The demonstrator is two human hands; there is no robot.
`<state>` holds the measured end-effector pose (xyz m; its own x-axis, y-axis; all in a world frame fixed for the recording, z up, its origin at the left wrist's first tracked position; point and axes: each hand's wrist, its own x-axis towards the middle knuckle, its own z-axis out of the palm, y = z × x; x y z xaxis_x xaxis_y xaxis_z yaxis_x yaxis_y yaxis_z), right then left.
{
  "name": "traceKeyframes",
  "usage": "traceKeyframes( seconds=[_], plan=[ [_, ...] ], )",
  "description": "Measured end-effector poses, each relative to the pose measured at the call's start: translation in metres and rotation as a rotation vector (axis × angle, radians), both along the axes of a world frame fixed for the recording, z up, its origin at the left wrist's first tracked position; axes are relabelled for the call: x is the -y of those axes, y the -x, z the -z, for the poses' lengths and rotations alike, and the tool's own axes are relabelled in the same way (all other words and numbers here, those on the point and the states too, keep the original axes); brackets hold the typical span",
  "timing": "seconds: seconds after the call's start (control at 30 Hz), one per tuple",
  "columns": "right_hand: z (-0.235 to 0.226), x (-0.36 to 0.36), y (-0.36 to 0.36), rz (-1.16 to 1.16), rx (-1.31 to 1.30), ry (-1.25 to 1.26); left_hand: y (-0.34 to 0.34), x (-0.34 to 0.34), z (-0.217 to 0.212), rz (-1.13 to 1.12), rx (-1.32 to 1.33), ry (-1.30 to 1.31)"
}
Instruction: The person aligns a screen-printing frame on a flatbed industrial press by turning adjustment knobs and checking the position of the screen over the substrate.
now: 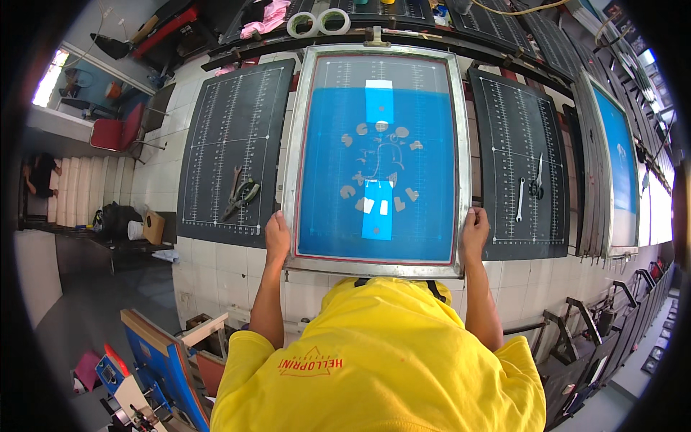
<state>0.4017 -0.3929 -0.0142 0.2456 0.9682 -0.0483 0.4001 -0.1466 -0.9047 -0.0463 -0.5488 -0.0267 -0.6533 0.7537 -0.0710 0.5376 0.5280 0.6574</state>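
Observation:
A screen printing frame [461, 158] with a silver metal border lies in front of me. Its blue-coated mesh [421, 169] carries a ring of pale stencil shapes, with white and blue pieces of tape or paper showing near the upper and lower middle. At the frame's near left corner my left hand [277, 237] grips the metal edge. My right hand [474, 232] is closed on the opposite side edge, near the right corner. A metal clamp [376, 37] sits at the middle of the far edge.
Dark gridded boards flank the frame; the left board [216, 165] bears pliers [241, 199] and a wrench, the right board [507, 209] a wrench [520, 199] and scissors [537, 180]. Tape rolls [334, 22] lie beyond. Another blue screen [619, 158] stands far right.

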Motion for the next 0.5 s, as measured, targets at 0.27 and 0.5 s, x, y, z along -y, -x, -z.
traceKeyframes(
  seconds=[0.27,0.5],
  plan=[
    [0.005,-0.004,-0.002,-0.010,0.035,-0.012,0.004,-0.002,-0.005,0.010,0.085,-0.072],
    [-0.003,-0.004,-0.009,-0.062,0.077,0.144,0.013,0.008,-0.010,0.033,0.076,-0.128]
  ],
)
